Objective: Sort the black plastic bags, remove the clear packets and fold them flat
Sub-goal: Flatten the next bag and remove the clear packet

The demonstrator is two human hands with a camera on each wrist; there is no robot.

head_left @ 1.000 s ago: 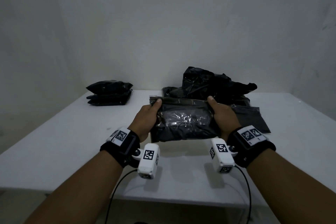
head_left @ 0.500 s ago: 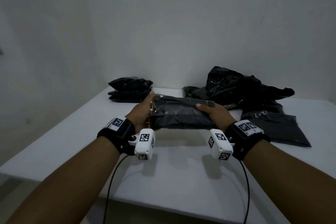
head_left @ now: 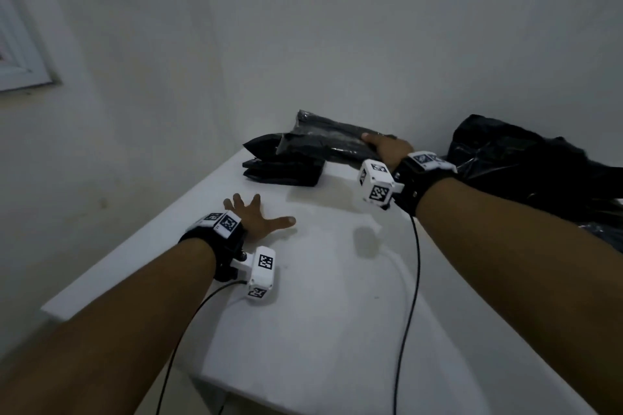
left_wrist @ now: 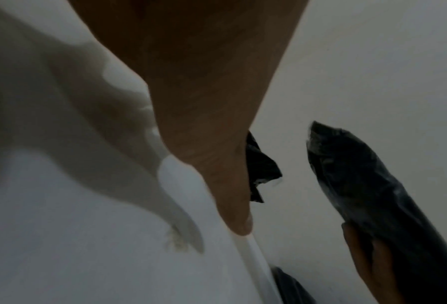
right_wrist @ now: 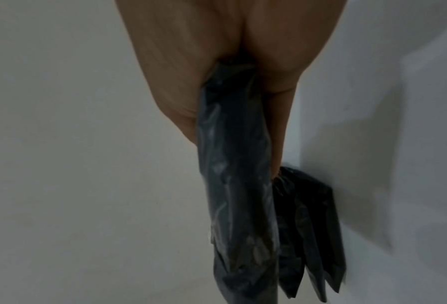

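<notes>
Bare forearms with wrist gear

Black wrist straps carry white marker tags; beside each strap, a white camera box trails a black cable.

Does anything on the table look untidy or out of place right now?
Yes. The loose black bags at the table's far right lie crumpled in a heap, unlike the flat stack at far left, over which the right hand holds a folded packet.

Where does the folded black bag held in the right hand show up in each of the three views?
Head: folded black bag upper centre, above the stack.
Left wrist: right side, the right hand under it.
Right wrist: centre, running down from the palm.
Shared landmark: the stack of folded bags.
</notes>
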